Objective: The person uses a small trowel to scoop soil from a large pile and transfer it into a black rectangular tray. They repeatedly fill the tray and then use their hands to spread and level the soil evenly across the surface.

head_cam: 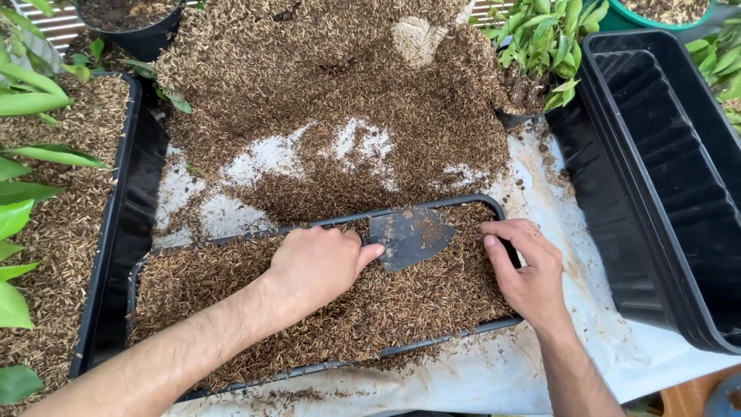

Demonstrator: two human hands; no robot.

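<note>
Left hand [316,266] gripping trowel [409,235], right hand [525,266] beside

Both forearms are bare to the frame edge, sleeveless and hairy, and neither the left hand [315,266] nor the right hand [527,272] wears gloves, rings or a watch.

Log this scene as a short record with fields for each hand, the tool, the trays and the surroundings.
left hand: grips the trowel, blade lying on the husks
right hand: on the far right edge of the filled planter, fingers in the husks
filling: brown husk mix
loose pile: heaped on the white sheet beyond the planter
empty planters: black, stacked, at right
potted plant: green, behind the pile
</note>
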